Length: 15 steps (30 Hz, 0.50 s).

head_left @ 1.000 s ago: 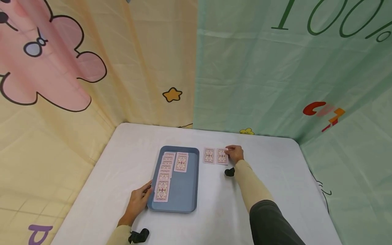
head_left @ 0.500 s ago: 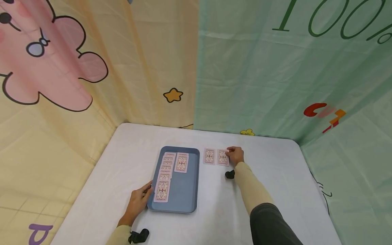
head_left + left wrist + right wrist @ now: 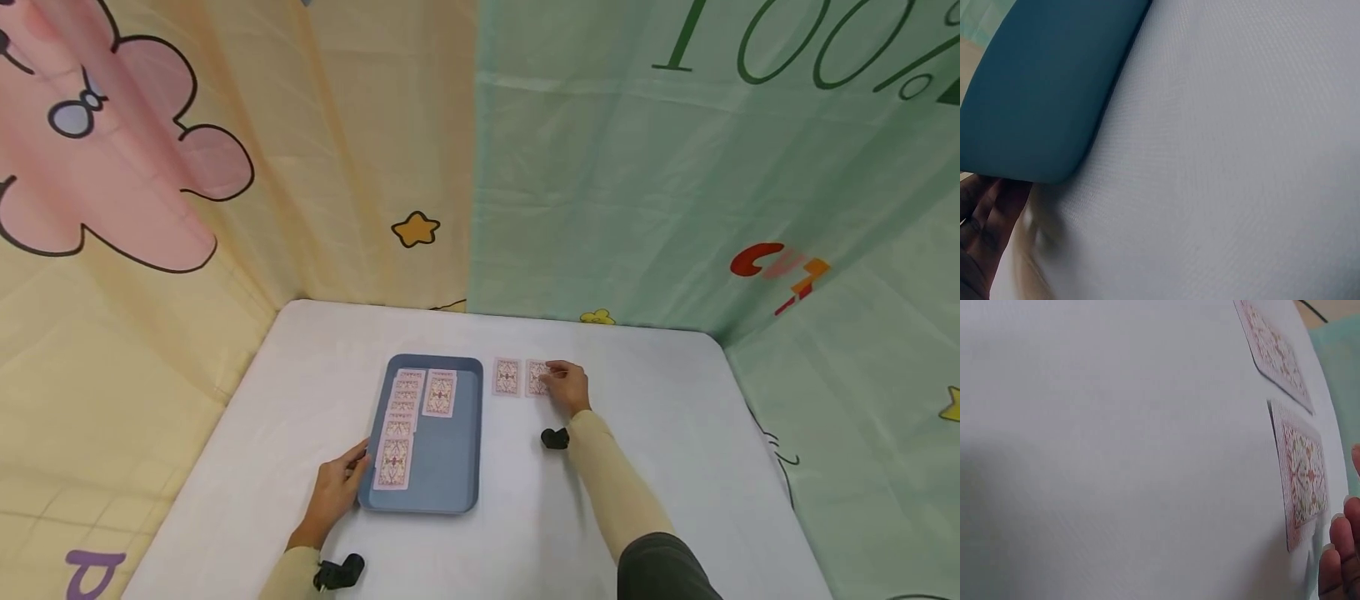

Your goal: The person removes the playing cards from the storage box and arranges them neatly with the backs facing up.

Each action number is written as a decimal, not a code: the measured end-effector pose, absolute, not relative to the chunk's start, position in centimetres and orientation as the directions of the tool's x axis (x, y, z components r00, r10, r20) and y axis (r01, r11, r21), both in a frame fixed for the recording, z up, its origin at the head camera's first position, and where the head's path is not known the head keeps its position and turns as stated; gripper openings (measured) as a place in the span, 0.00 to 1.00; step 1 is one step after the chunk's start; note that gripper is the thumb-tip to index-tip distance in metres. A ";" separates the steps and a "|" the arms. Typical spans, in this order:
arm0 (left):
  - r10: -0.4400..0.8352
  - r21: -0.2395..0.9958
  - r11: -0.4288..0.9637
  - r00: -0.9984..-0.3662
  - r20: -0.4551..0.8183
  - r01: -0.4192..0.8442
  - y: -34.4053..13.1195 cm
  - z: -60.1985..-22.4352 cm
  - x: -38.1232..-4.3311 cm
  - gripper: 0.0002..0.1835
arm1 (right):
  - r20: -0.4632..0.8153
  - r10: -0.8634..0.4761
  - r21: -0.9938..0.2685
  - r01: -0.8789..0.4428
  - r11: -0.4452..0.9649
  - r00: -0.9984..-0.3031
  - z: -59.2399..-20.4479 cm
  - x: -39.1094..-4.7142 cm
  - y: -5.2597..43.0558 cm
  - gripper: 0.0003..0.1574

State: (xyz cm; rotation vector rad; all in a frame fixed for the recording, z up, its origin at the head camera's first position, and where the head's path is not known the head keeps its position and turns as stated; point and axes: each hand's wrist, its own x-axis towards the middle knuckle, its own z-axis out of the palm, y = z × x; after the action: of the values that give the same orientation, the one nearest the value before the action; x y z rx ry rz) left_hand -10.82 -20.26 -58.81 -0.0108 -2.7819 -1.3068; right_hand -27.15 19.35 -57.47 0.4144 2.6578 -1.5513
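A blue-grey tray (image 3: 442,475) lies on the white table, with face-down playing cards inside. Overlapping cards (image 3: 394,463) run down its left side, and another card (image 3: 439,393) lies beside their upper end. My left hand (image 3: 333,496) holds the tray's left edge; in the left wrist view its fingers (image 3: 997,212) meet the tray's outer wall, their tips hidden. Right of the tray, two face-down cards lie side by side. My right hand (image 3: 567,387) is over the right-hand card (image 3: 1307,475), partly covering it in the head view. In the right wrist view its fingertips (image 3: 1330,550) show beside that card.
The other loose card (image 3: 507,377) lies between the tray and the right-hand card. Black wrist devices (image 3: 339,573) are on both arms. Printed curtains (image 3: 600,183) stand behind the table and at its sides.
My right hand has shifted slightly left, from the right card's edge to farther over its face. The left hand and tray stay put; the head view has shifted slightly.
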 end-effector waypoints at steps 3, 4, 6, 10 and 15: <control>-0.025 0.769 0.639 -0.999 0.047 0.020 -20.3 -58.7 -10.9 0.20 | -0.149 0.206 -0.865 0.228 0.446 -0.967 -57.1 -26.4 18.3 0.19; -0.027 0.770 0.638 -0.999 0.037 0.011 -20.2 -58.7 -10.9 0.20 | -0.145 0.202 -0.872 0.222 0.438 -0.969 -57.0 -26.2 17.9 0.19; -0.028 0.772 0.636 -0.999 0.023 0.000 -20.2 -58.6 -10.9 0.20 | -0.143 0.189 -0.883 0.212 0.419 -0.971 -56.7 -25.7 17.2 0.20; -0.022 0.773 0.635 -0.999 0.025 0.005 -20.3 -58.7 -10.9 0.20 | -0.116 0.149 -0.902 0.167 0.399 -0.982 -56.1 -24.5 15.7 0.20; -0.016 0.773 0.635 -0.999 0.030 0.013 -20.4 -58.6 -11.0 0.20 | -0.066 0.109 -0.924 0.102 0.367 -0.992 -55.4 -23.3 13.5 0.20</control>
State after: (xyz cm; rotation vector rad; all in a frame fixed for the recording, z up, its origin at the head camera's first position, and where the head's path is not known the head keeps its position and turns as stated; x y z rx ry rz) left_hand -11.01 -20.44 -58.64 0.0031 -2.8098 -1.3284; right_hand -23.29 13.53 -55.37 0.2005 2.6030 -1.7591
